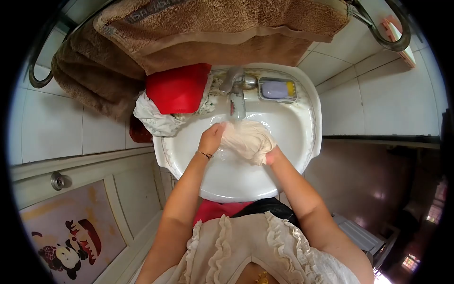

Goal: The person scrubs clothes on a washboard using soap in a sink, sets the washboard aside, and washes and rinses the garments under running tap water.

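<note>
A wet-looking cream cloth (pixel 248 141) is stretched between my two hands over the white sink basin (pixel 231 182), just below the faucet (pixel 237 105). My left hand (pixel 212 138) grips the cloth's left edge, fingers closed on it. At the cloth's lower right, my right hand (pixel 270 157) is mostly covered by the fabric. Its fingers are hidden, so I cannot tell whether they are closed. Water glistens in the basin around the faucet's mouth.
Behind the faucet, a soap dish (pixel 294 97) holds a lilac bar of soap (pixel 275 89). A red cloth item (pixel 177 90) and a crumpled white cloth (pixel 158 118) lie on the sink's left rim. Brown towels (pixel 227 28) hang above. A door (pixel 137 199) stands at left.
</note>
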The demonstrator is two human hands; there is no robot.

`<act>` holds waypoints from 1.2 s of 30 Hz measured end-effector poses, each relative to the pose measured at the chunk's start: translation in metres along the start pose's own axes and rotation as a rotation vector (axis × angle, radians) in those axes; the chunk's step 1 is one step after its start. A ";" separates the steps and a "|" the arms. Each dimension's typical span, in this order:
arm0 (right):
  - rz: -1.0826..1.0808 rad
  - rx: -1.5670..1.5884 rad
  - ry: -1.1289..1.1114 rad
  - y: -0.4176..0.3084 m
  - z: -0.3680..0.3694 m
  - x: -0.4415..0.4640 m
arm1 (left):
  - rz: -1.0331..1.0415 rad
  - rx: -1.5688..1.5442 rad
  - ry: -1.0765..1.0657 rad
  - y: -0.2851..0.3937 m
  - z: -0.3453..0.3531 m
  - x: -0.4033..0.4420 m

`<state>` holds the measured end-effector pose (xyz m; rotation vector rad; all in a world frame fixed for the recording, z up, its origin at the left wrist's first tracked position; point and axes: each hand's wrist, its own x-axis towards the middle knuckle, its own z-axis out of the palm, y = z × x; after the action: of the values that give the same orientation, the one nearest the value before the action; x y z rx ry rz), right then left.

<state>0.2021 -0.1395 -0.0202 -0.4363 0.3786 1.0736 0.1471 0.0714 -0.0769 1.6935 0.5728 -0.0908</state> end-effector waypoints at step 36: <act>0.087 -0.167 0.656 0.015 -0.014 0.027 | -0.146 -0.079 0.015 0.019 0.051 -0.011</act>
<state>0.1990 -0.1203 -0.0483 -0.9321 0.8962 1.0310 0.1583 0.0175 -0.0661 1.5758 0.7024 -0.1583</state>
